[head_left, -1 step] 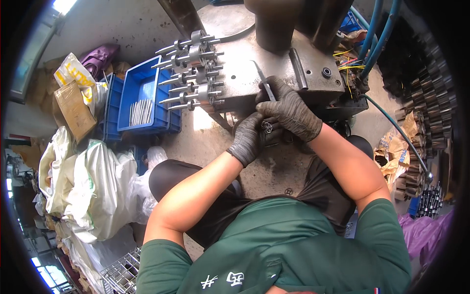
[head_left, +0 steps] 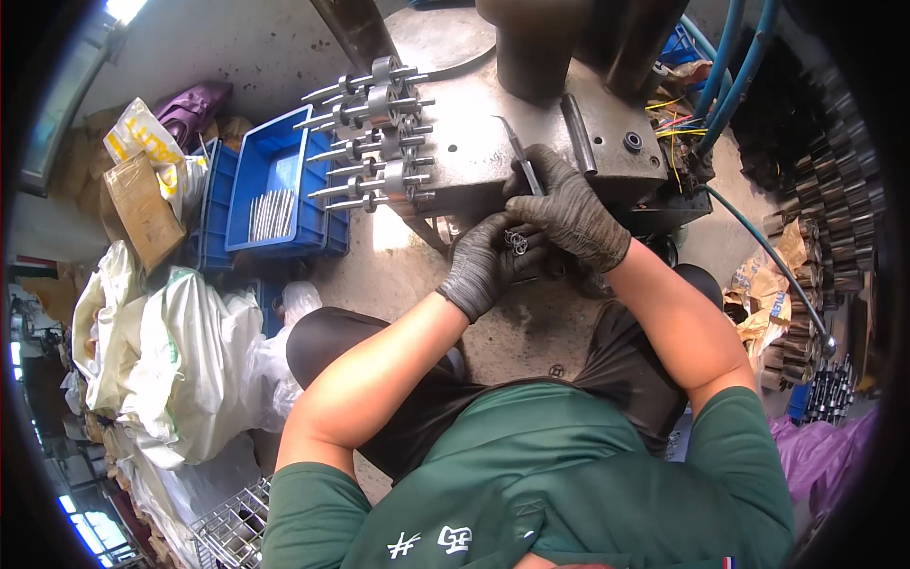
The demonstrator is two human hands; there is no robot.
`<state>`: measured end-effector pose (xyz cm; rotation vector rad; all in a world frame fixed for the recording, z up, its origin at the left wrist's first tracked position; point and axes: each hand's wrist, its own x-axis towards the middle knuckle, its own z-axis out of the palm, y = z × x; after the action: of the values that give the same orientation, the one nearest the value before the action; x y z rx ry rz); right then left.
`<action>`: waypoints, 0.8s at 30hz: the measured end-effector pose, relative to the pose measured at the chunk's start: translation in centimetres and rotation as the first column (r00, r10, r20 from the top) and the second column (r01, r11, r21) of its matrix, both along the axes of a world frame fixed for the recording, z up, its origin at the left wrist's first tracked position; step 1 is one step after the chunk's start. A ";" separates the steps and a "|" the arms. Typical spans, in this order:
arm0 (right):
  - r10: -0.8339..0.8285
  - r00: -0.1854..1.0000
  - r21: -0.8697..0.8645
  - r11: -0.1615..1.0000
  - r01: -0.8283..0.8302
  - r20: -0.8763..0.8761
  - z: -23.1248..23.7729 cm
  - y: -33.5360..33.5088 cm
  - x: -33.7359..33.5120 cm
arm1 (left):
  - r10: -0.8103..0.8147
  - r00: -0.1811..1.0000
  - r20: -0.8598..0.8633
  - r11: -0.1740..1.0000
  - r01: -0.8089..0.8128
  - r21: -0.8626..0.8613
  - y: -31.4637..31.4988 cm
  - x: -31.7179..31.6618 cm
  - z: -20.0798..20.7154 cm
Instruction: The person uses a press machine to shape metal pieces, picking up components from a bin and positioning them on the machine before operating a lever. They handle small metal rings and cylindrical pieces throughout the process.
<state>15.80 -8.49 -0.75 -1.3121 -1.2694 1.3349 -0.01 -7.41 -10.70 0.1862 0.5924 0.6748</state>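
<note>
My gloved right hand (head_left: 576, 213) is closed around a slim metal tool with a bent, pointed tip (head_left: 520, 152), much like curved tweezers. Its tip points away from me over the near part of the metal machine table (head_left: 464, 171). Several small wire rings (head_left: 516, 244) lie in the curled fingers of my gloved left hand (head_left: 477, 267), just under the right one. The two hands touch or nearly touch in front of the table's edge. At the table's left side, steel rods with round collars (head_left: 384, 102) sit in a row.
A blue bin (head_left: 248, 171) holding thin metal rods (head_left: 272, 214) stands to the left. White sacks (head_left: 194, 360) and a cardboard box (head_left: 144, 211) are piled beyond it. Blue hoses (head_left: 728, 81) hang at the right, near stacked metal cylinders (head_left: 834, 213). A press column (head_left: 526, 47) rises behind.
My right hand and the bent-tip tool have shifted slightly to the right. My left hand stays nearly in place with the rings.
</note>
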 end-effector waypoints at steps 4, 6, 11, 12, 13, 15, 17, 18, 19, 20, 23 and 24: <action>0.028 0.985 0.146 0.988 -0.054 0.172 0.4 -0.8 1.2 | 0.027 0.997 0.070 0.998 -0.031 0.061 -0.4 -0.2 2.3; 0.047 0.947 0.189 0.976 -0.112 0.317 0.6 -1.3 1.3 | 0.009 0.990 0.143 0.997 -0.020 0.079 0.3 -0.4 0.8; -0.043 0.758 0.378 0.884 -0.274 0.650 -0.4 -2.4 0.5 | 0.098 0.979 0.176 0.995 -0.102 0.015 0.2 -0.1 0.5; -0.039 0.756 0.374 0.885 -0.278 0.654 -0.7 -2.4 0.5 | 0.121 0.978 0.167 0.992 -0.115 -0.044 0.3 0.3 0.7; -0.069 0.712 0.410 0.854 -0.320 0.699 -0.9 -2.2 0.3 | 0.316 0.949 -0.003 0.942 -0.314 -0.116 0.2 1.2 0.8; -0.132 0.656 0.466 0.805 -0.367 0.744 -1.5 -2.0 -0.1 | 0.317 0.946 0.065 0.942 -0.305 -0.142 0.3 1.1 0.4; -0.098 0.679 0.428 0.839 -0.337 0.728 -0.7 -2.0 -0.4 | 0.318 0.939 0.134 0.941 -0.295 -0.167 0.4 0.8 0.0; -0.069 0.704 0.387 0.871 -0.303 0.707 -0.4 -2.0 -0.6 | 0.231 0.958 0.171 0.970 -0.215 -0.110 0.5 0.4 -0.2; -0.068 0.702 0.385 0.871 -0.305 0.709 -0.4 -2.0 -0.5 | 0.138 0.969 0.203 0.990 -0.131 -0.050 0.5 0.2 0.5; -0.077 0.772 0.376 0.901 -0.216 0.631 -0.5 -2.1 -0.4 | 0.140 0.969 0.205 0.990 -0.132 -0.052 0.3 0.2 1.2; -0.073 0.875 0.308 0.947 -0.090 0.478 -0.4 -1.9 -0.1 | 0.046 0.986 0.160 0.993 -0.063 0.102 0.4 -0.5 1.2; -0.063 0.912 0.255 0.966 -0.047 0.405 -0.4 -1.8 0.0 | 0.054 0.985 0.163 0.992 -0.071 0.103 0.3 -0.6 0.9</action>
<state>15.76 -10.31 -1.15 -1.4499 -1.6594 0.8678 -0.58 -7.07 -9.83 0.2134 0.4094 0.7760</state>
